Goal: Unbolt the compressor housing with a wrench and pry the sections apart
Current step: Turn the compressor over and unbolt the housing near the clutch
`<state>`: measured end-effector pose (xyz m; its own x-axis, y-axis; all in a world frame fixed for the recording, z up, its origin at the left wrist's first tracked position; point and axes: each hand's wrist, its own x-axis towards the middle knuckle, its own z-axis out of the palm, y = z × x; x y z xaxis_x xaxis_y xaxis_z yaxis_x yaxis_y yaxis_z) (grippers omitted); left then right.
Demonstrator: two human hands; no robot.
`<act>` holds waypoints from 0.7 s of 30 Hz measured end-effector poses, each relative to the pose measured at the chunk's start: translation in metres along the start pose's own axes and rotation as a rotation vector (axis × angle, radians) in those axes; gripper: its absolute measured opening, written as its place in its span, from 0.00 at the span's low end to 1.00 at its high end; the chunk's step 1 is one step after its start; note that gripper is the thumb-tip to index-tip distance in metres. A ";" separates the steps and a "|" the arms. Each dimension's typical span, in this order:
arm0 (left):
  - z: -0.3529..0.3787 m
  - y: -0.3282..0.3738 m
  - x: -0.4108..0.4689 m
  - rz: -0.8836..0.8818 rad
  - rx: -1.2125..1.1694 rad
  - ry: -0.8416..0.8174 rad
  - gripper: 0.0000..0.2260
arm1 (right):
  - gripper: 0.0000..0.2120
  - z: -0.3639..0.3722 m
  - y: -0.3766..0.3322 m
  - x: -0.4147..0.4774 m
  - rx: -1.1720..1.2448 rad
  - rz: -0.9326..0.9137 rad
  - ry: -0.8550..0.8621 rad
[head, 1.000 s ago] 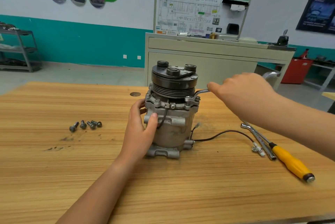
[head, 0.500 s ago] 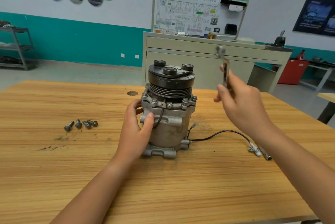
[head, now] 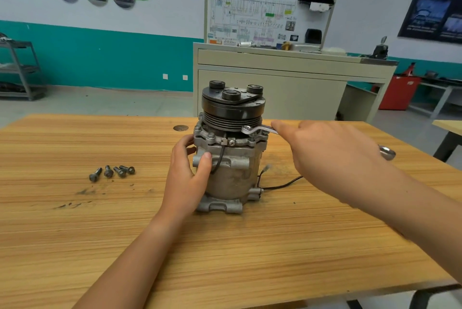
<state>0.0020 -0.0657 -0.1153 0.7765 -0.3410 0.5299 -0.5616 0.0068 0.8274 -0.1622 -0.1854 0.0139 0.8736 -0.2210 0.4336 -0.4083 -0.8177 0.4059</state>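
Both hands were at work on the compressor [head: 232, 178], which stood upright near the middle of the wooden table [head: 225, 258], its black pulley [head: 232, 108] on top.

Left hand [head: 186, 179] gripped the grey housing from the left side. Its thumb lay across the front of the casing and its fingers wrapped round the back, with the forearm reaching in from the lower left.

Right hand [head: 325, 156] came in from the right, back of the hand upward. It held the wrench [head: 260, 129] with the index finger stretched along the shank toward the ring end. The ring end sat over a bolt at the right front of the flange, just under the pulley. The wrench's other end showed beyond the wrist. How the remaining fingers curled under the shank could not be seen.

Half a second earlier the right hand had held the wrench upright in the air, clear of the compressor; now the wrench lay level on the bolt. The left hand's grip had not changed.

A black cable [head: 282, 186] trailed from the base of the housing to the right. Four loose bolts [head: 112, 172] lay in a row on the table, well to the left of the compressor. Behind the table stood a beige cabinet [head: 270, 83] with a wiring board on top.
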 end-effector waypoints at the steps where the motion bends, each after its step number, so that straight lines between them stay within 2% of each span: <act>1: 0.000 0.000 0.000 -0.001 0.000 -0.002 0.19 | 0.25 -0.001 0.002 -0.001 -0.009 0.007 -0.003; 6: 0.001 0.001 0.000 -0.002 0.002 0.003 0.19 | 0.24 -0.004 0.007 0.001 -0.037 0.028 -0.069; 12: 0.000 -0.001 0.001 0.012 0.006 -0.001 0.16 | 0.18 -0.026 -0.017 0.001 -0.210 -0.152 -0.206; 14: 0.000 -0.001 0.000 0.017 0.002 -0.003 0.16 | 0.19 -0.025 -0.024 -0.001 -0.253 -0.187 -0.237; 17: 0.000 0.001 0.000 0.007 -0.007 0.000 0.17 | 0.15 -0.012 -0.008 0.007 -0.227 -0.175 -0.158; 19: 0.000 0.001 0.001 -0.005 -0.017 -0.002 0.18 | 0.17 -0.001 0.016 0.022 -0.196 -0.189 -0.106; 21: 0.001 0.002 0.001 -0.018 -0.024 0.001 0.19 | 0.18 0.011 0.038 0.040 -0.201 -0.280 -0.079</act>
<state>0.0017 -0.0669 -0.1129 0.7866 -0.3399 0.5155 -0.5408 0.0236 0.8408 -0.1403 -0.2314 0.0375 0.9736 -0.0497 0.2226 -0.1870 -0.7328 0.6542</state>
